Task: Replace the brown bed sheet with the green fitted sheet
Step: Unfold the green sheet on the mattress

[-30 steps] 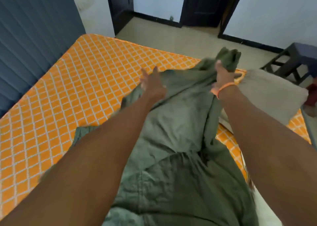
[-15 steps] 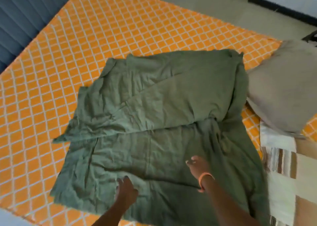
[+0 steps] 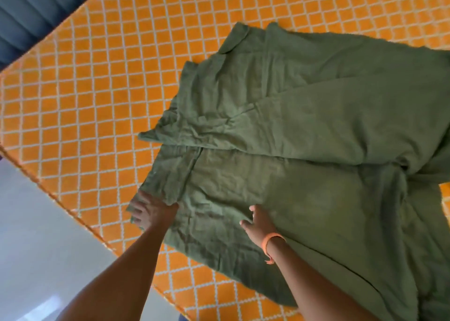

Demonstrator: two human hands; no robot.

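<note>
Two hands on a folded green sheet lying on a bare orange mattress.

From left: the mattress shows its orange grid, uncovered. The left hand rests on the sheet's near-left corner, fingers spread toward the mattress edge; whether it pinches the cloth I cannot tell. The right hand lies just beside it, flat and open on the fabric, gripping nothing. The sheet stretches away and to the right of both hands, still in layers, so unfolding likely starts at the left hand's corner. No containers are in view.
</note>
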